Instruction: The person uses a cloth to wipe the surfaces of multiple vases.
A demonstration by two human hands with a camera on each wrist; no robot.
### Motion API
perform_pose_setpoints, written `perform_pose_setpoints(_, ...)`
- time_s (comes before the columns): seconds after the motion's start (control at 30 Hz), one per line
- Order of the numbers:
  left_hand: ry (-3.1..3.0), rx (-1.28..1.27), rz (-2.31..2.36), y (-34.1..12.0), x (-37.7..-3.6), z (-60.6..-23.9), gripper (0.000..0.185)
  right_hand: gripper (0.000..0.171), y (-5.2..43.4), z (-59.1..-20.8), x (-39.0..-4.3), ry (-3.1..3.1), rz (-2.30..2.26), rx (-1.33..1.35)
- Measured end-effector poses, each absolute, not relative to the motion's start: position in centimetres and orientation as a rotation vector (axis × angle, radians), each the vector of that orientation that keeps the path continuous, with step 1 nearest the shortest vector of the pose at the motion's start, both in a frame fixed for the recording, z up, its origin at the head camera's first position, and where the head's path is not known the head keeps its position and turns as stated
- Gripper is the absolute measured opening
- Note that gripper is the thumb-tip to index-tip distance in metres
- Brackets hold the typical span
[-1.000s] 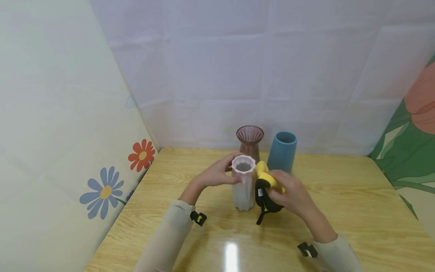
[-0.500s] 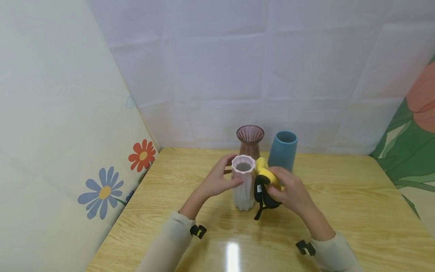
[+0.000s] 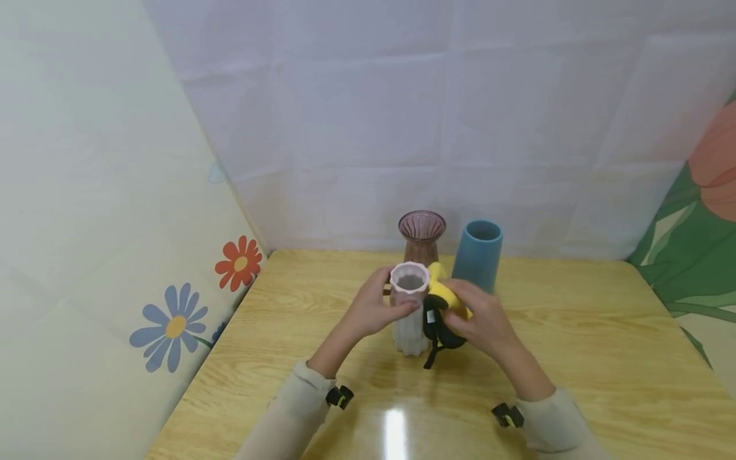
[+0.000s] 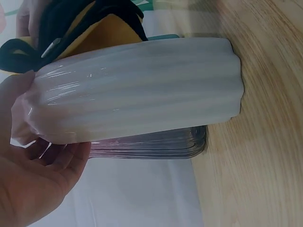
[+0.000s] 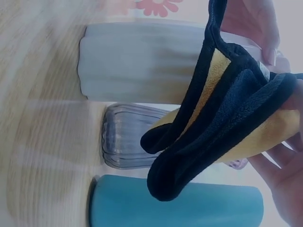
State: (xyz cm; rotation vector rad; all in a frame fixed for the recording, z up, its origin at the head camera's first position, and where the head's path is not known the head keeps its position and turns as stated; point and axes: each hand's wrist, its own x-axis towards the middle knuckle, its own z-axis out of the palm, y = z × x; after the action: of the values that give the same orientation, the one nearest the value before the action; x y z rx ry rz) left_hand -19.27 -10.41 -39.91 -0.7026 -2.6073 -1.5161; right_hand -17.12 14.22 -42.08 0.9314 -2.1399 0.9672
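Looks like a screened-off tabletop booth indoors | backed by a plain, creased sheet | flanked on the left by a flower-printed panel, on the right by a leaf-and-bloom panel | fitted with a glossy wood-grain table, catching a light streak | cannot tell whether inside a home, lab or studio

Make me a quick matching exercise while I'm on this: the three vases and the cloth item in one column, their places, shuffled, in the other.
1. Pale ribbed vase
2. Purple glass vase
3. Teal vase
4. Yellow-and-black cloth item

A. Rightmost vase in the head view
B. In the grip of the right hand
C. Directly behind the pale ribbed vase
D. In the grip of the left hand

Pairs: 1-D, 2-C, 3-A, 4-B
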Motion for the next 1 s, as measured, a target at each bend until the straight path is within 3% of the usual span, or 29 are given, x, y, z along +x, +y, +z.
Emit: perform_pose_setpoints(1.0,-2.716,-0.774,-1.415,-11.1,-19.6,-38.8,0.065,0.051,13.4,-43.2,-16.4,-2.154,0.966,0.928)
